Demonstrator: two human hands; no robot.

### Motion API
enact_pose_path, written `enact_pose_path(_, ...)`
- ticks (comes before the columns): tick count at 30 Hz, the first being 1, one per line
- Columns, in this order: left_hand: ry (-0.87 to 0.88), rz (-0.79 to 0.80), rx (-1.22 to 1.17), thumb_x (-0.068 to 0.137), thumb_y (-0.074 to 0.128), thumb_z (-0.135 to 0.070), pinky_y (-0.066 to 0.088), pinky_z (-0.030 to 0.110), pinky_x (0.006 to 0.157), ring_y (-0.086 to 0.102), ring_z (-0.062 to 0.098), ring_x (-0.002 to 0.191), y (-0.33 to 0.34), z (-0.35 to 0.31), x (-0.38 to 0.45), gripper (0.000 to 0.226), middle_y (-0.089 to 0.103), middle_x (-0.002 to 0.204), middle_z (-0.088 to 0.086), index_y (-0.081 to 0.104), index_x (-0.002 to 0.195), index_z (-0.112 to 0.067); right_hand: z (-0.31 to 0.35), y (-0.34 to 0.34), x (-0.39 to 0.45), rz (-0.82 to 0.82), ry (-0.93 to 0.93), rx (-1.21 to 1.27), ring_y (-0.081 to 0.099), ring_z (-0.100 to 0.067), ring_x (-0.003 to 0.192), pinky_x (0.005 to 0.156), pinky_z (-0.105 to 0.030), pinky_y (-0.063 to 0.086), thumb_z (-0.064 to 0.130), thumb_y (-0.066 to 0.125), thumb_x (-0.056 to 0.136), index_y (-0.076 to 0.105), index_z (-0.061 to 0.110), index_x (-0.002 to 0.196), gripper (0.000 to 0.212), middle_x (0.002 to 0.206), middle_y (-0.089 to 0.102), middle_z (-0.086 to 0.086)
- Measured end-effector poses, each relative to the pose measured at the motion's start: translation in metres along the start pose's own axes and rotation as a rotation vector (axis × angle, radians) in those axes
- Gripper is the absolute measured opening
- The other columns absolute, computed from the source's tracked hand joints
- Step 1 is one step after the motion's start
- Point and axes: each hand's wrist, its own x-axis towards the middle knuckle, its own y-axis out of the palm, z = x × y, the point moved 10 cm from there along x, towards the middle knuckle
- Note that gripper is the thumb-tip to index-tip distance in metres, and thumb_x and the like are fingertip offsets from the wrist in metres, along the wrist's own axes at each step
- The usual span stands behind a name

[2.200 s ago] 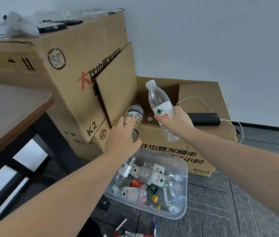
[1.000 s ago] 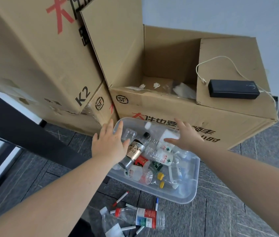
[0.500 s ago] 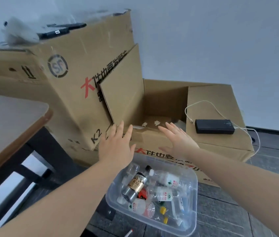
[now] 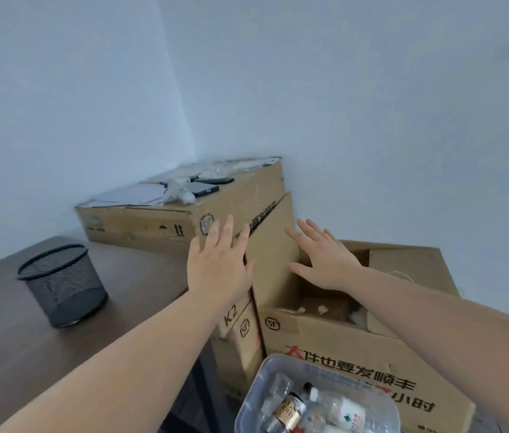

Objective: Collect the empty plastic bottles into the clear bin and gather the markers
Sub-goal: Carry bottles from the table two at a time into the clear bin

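While both hands, left hand, right hand, hover with fingers spread, cardboard boxes behind, mesh cup on desk.

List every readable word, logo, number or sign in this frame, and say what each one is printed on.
"SF" in a circle: tall cardboard box.
"K2": small box below it, which also bears an "SF" circle.
"SF" circle and red-and-black "大件也要发顺丰 ... 小时": open box; the start of the second line is hidden by the clear bin.
Handling arrows on the tall box: symbols only.
Bottle labels in the bin: too small to read.
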Motion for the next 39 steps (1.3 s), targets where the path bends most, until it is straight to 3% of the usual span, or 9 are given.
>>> enact_pose_path(6,-0.1,-0.058,0.075,0.095,0.025,-0.057,0.006,0.049,0.117,-0.007,0.021,0.148,-0.069,0.075,-0.03,0.066,-0.007,0.161,0.0,0.002,0.152,-0.032,0.103,-0.047,0.019,-0.104,-0.143,0.002,-0.008,-0.013,0.148,0.12,-0.038,0.001,0.058,0.042,0.093,0.005,0.036,0.151,0.072,0.162,-0.003,0.004)
enact_pose_path(13,-0.301,-0.038,0.226,0.097,0.021,-0.056,0.003,0.05,0.117,-0.012,0.022,0.147,-0.112,0.197,-0.089,0.065,-0.013,0.16,-0.001,-0.004,0.152,-0.032,0.248,-0.058,0.036,-0.141,-0.357,0.031,-0.008,-0.015,0.148,0.119,-0.038,-0.001,0.056,0.039,0.095,0.005,0.035,0.152,0.07,0.162,-0.004,0.002)
enact_pose_path(28,-0.787,0.1,0.384,0.097,0.02,-0.056,0.002,0.049,0.117,-0.016,0.02,0.147,-0.153,0.425,-0.297,0.066,-0.018,0.159,-0.003,-0.009,0.151,-0.033,0.554,0.011,0.019,-0.038,-0.784,0.145,-0.007,-0.014,0.148,0.121,-0.04,0.001,0.055,0.038,0.096,0.005,0.033,0.152,0.069,0.162,0.0,0.001)
enact_pose_path(39,-1.077,0.251,0.421,0.094,0.03,-0.058,0.018,0.048,0.113,-0.008,0.026,0.147,-0.165,0.532,-0.452,0.07,-0.01,0.161,0.0,0.0,0.152,-0.032,0.709,0.058,-0.021,0.046,-0.961,0.21,-0.008,-0.014,0.148,0.121,-0.04,0.002,0.054,0.039,0.096,0.005,0.033,0.152,0.069,0.162,0.0,0.001)
